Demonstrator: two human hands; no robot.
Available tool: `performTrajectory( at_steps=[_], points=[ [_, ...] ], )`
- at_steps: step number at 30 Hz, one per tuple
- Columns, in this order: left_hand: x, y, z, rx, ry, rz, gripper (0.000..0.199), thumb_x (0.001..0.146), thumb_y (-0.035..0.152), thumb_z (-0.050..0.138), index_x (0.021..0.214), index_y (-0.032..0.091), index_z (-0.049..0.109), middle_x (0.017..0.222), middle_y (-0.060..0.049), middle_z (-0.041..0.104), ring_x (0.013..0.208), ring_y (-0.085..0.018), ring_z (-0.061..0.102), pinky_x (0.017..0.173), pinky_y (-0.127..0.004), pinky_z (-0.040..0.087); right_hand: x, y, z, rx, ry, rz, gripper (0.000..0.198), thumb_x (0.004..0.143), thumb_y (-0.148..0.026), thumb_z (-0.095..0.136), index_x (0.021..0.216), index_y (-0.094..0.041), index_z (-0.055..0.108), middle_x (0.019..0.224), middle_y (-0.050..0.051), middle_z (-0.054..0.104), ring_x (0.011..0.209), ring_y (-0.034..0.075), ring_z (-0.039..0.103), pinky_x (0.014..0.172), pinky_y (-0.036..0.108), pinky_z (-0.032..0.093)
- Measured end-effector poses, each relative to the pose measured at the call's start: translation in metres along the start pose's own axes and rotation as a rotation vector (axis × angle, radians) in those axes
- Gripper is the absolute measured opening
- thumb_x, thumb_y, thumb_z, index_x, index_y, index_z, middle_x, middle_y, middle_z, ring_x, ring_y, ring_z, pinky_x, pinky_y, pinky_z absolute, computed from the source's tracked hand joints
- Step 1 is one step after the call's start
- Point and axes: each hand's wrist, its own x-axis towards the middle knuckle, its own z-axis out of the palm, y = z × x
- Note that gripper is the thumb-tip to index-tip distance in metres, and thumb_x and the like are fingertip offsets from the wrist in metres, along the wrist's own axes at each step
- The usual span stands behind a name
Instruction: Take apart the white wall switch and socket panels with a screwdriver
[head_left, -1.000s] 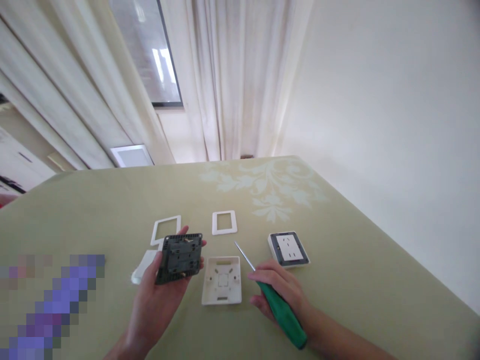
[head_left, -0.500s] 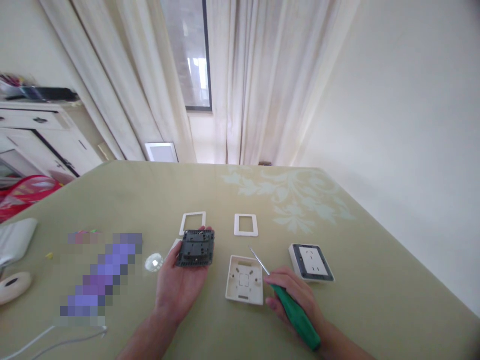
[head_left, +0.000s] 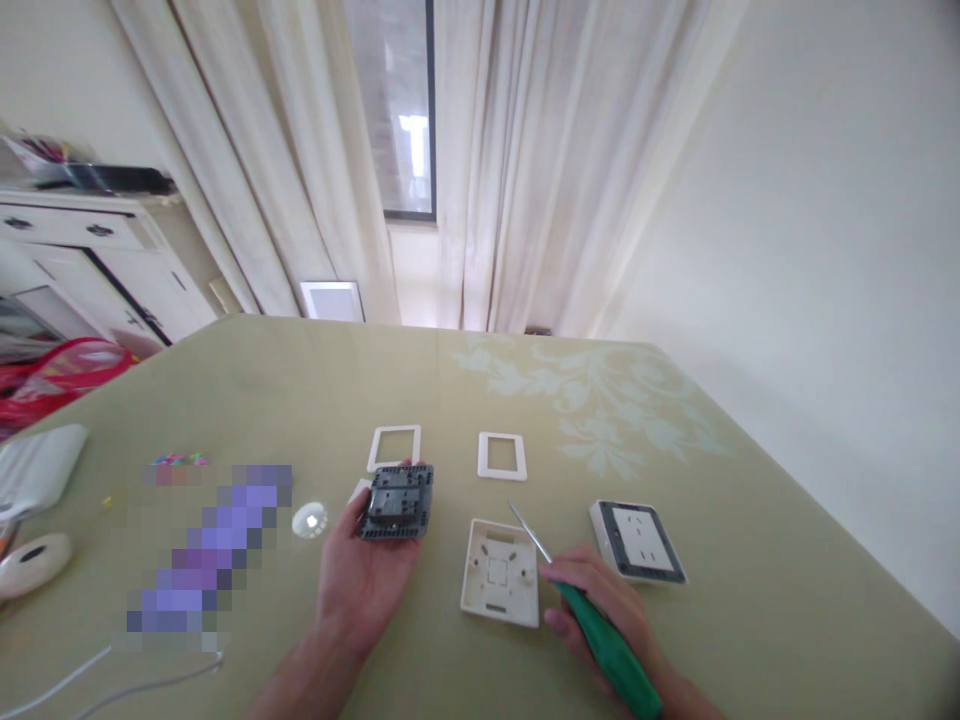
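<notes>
My left hand (head_left: 367, 585) is closed around the edges of a dark grey socket module (head_left: 397, 500), its ribbed back facing up. In my right hand (head_left: 600, 605) is a screwdriver (head_left: 611, 650) with a green handle, its metal shaft pointing up and left. A white square mounting box (head_left: 500, 572) lies open side up between the hands, just left of the right hand. Beyond my right hand rests an assembled wall socket (head_left: 637, 540) with a white face and dark frame. Two white cover frames (head_left: 502, 456) lie farther back, one partly behind the module.
Left of my left hand are a clear round dish (head_left: 310, 519) and a pixelated purple item (head_left: 214, 550). A white computer mouse (head_left: 34, 565) and a white cable (head_left: 150, 685) lie at the far left. Curtains (head_left: 502, 170) hang behind the table (head_left: 360, 370).
The whole view has shifted slightly, so the table items appear a little farther right. Both hands keep their holds, and the module in my left hand is tilted slightly differently.
</notes>
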Motion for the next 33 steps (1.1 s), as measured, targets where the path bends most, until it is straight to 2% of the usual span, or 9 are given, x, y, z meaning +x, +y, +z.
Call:
performTrajectory(
  at_steps=[4,8,15,20,27,29,33],
  points=[
    [-0.004,-0.006,0.0,0.07,0.034,-0.016,0.051,0.111,0.015,0.043,0.157,0.01,0.062,0.122,-0.023,0.085,0.1,-0.031,0.088,0.077,-0.037,0.075,-0.002,-0.002,-0.002,-0.001,-0.01,-0.01,0.023,0.111,-0.038,0.064,0.129,-0.026,0.07,0.099,0.004,0.077,0.08,0.015,0.078,0.075,0.019,0.063],
    [-0.007,-0.007,0.002,0.116,0.094,0.007,0.048,0.11,0.013,0.044,0.153,0.009,0.065,0.116,-0.022,0.086,0.097,-0.03,0.088,0.078,-0.04,0.075,-0.001,-0.002,-0.005,-0.038,-0.029,-0.036,0.024,0.113,-0.042,0.061,0.127,-0.025,0.069,0.099,0.005,0.077,0.08,0.015,0.079,0.073,0.018,0.062],
    [-0.005,-0.006,0.002,0.145,0.249,-0.013,0.042,0.111,0.013,0.048,0.148,0.009,0.067,0.102,-0.016,0.088,0.085,-0.026,0.088,0.068,-0.033,0.073,-0.005,0.0,-0.004,0.004,-0.046,-0.028,0.04,0.113,-0.057,0.056,0.133,-0.023,0.067,0.098,0.006,0.075,0.064,0.012,0.071,0.06,0.018,0.058],
    [-0.011,-0.008,0.003,0.215,0.304,-0.025,0.042,0.104,0.012,0.056,0.143,0.015,0.071,0.105,-0.012,0.088,0.082,-0.024,0.086,0.075,-0.037,0.073,-0.008,0.002,-0.002,0.02,-0.045,-0.009,0.041,0.113,-0.057,0.057,0.134,-0.024,0.067,0.1,0.006,0.074,0.057,0.01,0.067,0.055,0.018,0.056],
    [-0.02,-0.013,0.013,0.306,0.325,-0.052,0.037,0.102,0.015,0.058,0.135,0.014,0.075,0.107,-0.013,0.087,0.094,-0.028,0.087,0.085,-0.043,0.072,-0.009,0.002,-0.005,-0.016,-0.047,0.013,0.041,0.111,-0.056,0.06,0.136,-0.024,0.069,0.1,0.007,0.076,0.058,0.011,0.069,0.055,0.019,0.058],
    [-0.023,-0.012,0.015,0.315,0.331,-0.06,0.037,0.101,0.015,0.058,0.134,0.015,0.076,0.108,-0.013,0.087,0.096,-0.029,0.087,0.087,-0.044,0.072,-0.013,0.005,-0.004,-0.031,-0.054,0.008,0.045,0.11,-0.057,0.063,0.141,-0.025,0.068,0.106,0.009,0.079,0.06,0.013,0.072,0.057,0.021,0.061],
    [-0.027,-0.012,0.017,0.317,0.326,-0.098,0.038,0.101,0.016,0.057,0.134,0.015,0.076,0.109,-0.014,0.087,0.099,-0.03,0.086,0.09,-0.047,0.072,-0.028,0.011,-0.001,-0.059,-0.085,0.008,0.054,0.106,-0.052,0.072,0.154,-0.03,0.062,0.132,0.013,0.081,0.067,0.017,0.079,0.071,0.032,0.071]
  ],
)
